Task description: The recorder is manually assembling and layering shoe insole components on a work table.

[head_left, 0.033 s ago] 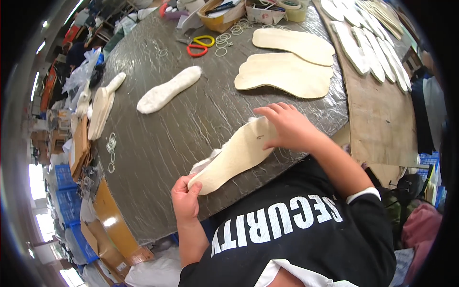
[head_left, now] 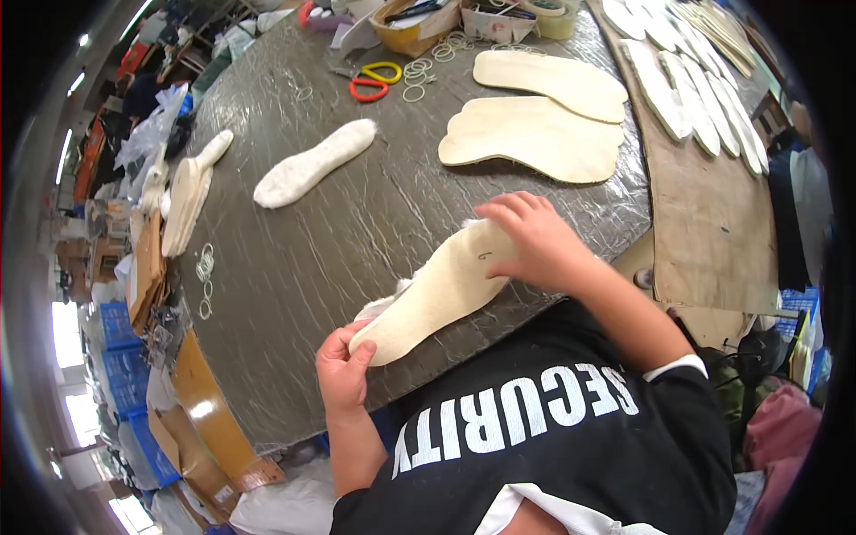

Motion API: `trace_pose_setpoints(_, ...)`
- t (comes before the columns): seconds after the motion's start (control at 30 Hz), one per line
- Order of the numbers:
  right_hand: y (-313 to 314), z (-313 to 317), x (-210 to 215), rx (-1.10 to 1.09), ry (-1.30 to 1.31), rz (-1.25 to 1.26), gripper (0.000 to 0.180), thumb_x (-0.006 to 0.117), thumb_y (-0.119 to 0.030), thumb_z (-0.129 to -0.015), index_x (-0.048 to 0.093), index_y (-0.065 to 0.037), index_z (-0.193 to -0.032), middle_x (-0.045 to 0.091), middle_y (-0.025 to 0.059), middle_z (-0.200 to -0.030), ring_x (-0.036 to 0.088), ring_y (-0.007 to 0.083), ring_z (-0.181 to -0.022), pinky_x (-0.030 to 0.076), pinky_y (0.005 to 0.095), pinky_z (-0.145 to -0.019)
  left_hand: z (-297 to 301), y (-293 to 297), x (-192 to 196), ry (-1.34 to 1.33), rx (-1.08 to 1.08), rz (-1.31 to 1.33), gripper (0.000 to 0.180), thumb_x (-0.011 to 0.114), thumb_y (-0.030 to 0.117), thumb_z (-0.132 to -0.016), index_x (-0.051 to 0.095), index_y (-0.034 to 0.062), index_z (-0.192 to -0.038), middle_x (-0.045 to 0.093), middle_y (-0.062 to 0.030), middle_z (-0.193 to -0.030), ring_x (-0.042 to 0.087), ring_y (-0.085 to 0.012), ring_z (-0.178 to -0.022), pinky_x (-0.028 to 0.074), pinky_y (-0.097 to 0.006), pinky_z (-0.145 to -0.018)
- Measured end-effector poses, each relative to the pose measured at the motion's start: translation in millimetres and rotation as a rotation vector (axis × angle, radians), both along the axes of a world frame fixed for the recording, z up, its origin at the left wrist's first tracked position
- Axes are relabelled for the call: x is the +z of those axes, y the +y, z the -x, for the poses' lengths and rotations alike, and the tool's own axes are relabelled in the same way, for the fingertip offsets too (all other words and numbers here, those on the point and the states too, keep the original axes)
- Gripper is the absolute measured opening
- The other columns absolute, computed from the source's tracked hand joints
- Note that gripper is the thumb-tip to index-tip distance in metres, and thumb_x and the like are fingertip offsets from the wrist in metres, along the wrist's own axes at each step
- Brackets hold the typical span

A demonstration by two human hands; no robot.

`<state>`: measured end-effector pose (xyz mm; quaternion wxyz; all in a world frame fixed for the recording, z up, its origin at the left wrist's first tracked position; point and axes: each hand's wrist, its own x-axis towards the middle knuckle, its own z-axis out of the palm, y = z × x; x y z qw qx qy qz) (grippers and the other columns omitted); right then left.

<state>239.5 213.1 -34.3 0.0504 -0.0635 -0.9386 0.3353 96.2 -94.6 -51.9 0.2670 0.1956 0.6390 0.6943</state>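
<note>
A cream insole (head_left: 437, 299) with a fluffy white edge is held near the table's front edge, smooth side up. White fleece shows along its far left side. My left hand (head_left: 343, 361) pinches its lower left end, thumb on top. At the upper right end, my right hand (head_left: 535, 241) grips it, with the thumb on the face and the fingers over the far edge. Beyond it, a fluffy white insole (head_left: 316, 165) lies alone. Two stacks of cream insoles (head_left: 535, 138), (head_left: 548, 82) rest farther back to the right.
Red-and-yellow scissors (head_left: 374, 80) lie near loose rubber bands (head_left: 417, 78) and a yellow basket (head_left: 412, 28) at the back. More insoles (head_left: 189, 201) are piled at the table's left edge. White insoles (head_left: 691, 94) line a brown board (head_left: 700, 214) on the right.
Almost nothing differs. Both hands keep their hold on the insole, and the whole view has shifted very slightly.
</note>
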Motion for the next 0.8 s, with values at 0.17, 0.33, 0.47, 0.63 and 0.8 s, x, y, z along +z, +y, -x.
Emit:
trace_pose_setpoints(0.17,-37,12,-5,0.031,0.356,-0.081,0.061,0.08,-0.022,-0.068,0.056,-0.014,-0.123,0.055,0.0097,-0.122,0.047,0.0326,-0.121,0.036,0.0476,-0.102,5,17,28,0.054,-0.358,-0.037,0.035,0.066,0.031,-0.091,0.064,-0.0037,-0.092,0.061,-0.0207,-0.12,0.059,-0.0225,-0.106,0.045,-0.036,-0.093)
trace_pose_setpoints(0.33,-48,48,-23,0.398,0.445,0.139,0.027,0.075,-0.017,-0.072,0.064,-0.015,-0.097,0.057,0.0085,-0.117,0.048,0.0297,-0.119,0.035,0.0477,-0.101,16,22,18,-0.047,-0.432,0.027,0.029,0.052,0.021,-0.098,0.063,-0.0052,-0.102,0.059,-0.0204,-0.124,0.057,-0.0217,-0.105,0.042,-0.033,-0.093)
trace_pose_setpoints(0.47,-45,39,-27,0.484,0.449,0.158,0.02,0.072,-0.012,-0.074,0.061,-0.009,-0.09,0.059,0.0069,-0.112,0.054,0.0291,-0.112,0.037,0.0461,-0.099,16,41,14,0.366,-0.34,0.477,0.033,0.064,0.01,-0.084,0.06,0.0004,-0.115,0.063,-0.0097,-0.112,0.056,-0.0216,-0.104,0.043,-0.034,-0.093)
trace_pose_setpoints(0.63,-51,38,-19,0.442,0.381,0.046,0.022,0.074,-0.021,-0.074,0.063,-0.011,-0.092,0.059,0.0054,-0.11,0.055,0.0262,-0.104,0.039,0.044,-0.091,14,61,18,0.623,-0.508,0.581,0.046,0.075,0.023,-0.074,0.062,0.0025,-0.113,0.062,-0.0088,-0.107,0.054,-0.0275,-0.105,0.043,-0.039,-0.094)
trace_pose_setpoints(0.8,-43,31,-13,0.63,0.249,0.048,0.027,0.074,-0.032,-0.072,0.066,-0.015,-0.09,0.059,0.0055,-0.108,0.054,0.0251,-0.098,0.039,0.0415,-0.085,11,63,21,0.707,-0.712,0.722,0.049,0.077,0.037,-0.07,0.065,0.0039,-0.104,0.061,-0.0069,-0.101,0.053,-0.0268,-0.1,0.041,-0.038,-0.087)
